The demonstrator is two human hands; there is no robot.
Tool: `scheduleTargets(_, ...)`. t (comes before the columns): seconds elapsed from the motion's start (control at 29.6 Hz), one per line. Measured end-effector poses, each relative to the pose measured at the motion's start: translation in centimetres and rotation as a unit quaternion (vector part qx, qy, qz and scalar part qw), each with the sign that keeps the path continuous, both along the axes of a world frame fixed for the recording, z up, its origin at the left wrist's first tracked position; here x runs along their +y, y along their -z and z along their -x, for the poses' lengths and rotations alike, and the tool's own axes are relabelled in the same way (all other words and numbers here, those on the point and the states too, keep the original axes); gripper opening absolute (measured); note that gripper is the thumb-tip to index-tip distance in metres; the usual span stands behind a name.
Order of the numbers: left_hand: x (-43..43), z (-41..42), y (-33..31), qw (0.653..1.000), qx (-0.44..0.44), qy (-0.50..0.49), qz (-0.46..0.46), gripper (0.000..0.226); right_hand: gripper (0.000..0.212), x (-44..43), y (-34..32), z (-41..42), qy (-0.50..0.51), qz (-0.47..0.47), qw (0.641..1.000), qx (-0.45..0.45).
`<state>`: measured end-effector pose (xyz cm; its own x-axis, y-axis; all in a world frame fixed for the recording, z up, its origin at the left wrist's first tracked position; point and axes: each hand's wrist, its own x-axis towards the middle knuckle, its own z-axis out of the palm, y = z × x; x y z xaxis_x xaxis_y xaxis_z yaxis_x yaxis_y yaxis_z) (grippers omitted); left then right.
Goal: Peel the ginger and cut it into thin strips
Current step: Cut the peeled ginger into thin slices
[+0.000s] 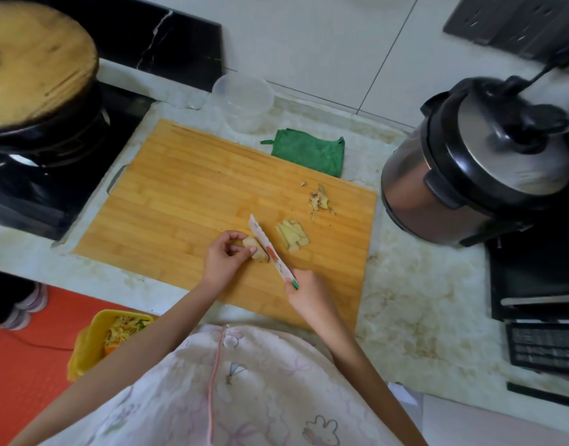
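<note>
view from above, looking down at a kitchen counter (pixel 405 300) of pale marbled stone, where a person in a light patterned garment works at a large bamboo cutting board (pixel 186 194). the left hand (pixel 223 255) pinches a small chunk of peeled ginger (pixel 260 255) between curled fingers and thumb, holding it down on the board near its front edge. the right hand (pixel 305 292) is wrapped around the green handle of a small knife (pixel 270 252); its white patterned blade runs diagonally away from the person and rests against the right side of the ginger chunk. just to the right of the blade lies a small pile of pale ginger slices (pixel 292 235), overlapping one another. farther back on the board, towards its right edge, sits a loose scatter of brownish ginger peelings (pixel 318 199). behind the board lie a folded green cloth (pixel 309 151) and a clear plastic container (pixel 243 98). a steel and black pressure cooker (pixel 476 162) stands on the right, and a dark wok under a round wooden lid (pixel 35 59) stands on the stove at the left. on the red floor at lower left is a yellow bin (pixel 83 342) holding vegetable scraps.
</note>
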<state>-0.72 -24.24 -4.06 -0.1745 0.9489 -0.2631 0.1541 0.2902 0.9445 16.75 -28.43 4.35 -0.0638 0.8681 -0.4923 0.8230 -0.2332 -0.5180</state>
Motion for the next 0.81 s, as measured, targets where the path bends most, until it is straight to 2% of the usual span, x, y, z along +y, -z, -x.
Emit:
scheduleTargets(0.14, 0.0, 0.0, -0.1, 1.0, -0.006, 0.0, 0.003, 0.03, 0.036, 0.1, -0.5, -0.1, -0.034, -0.024, 0.999, -0.024)
scheduleTargets(0.27, 0.1, -0.3, -0.3, 1.0, -0.006, -0.01, 0.012, 0.03, 0.016, -0.3, -0.6, 0.2, -0.021, -0.06, 0.998, -0.015)
scheduleTargets(0.61, 0.2, -0.2, -0.4, 1.0, -0.009, -0.009, 0.026, 0.031, 0.048, -1.4, -1.5, 0.6, -0.096, -0.078, 0.991, -0.049)
scheduleTargets(0.81, 0.3, -0.6, -0.9, 0.999, -0.002, -0.01, 0.033, 0.032, 0.054, -1.4, -1.9, 0.7, -0.124, -0.081, 0.985, -0.09)
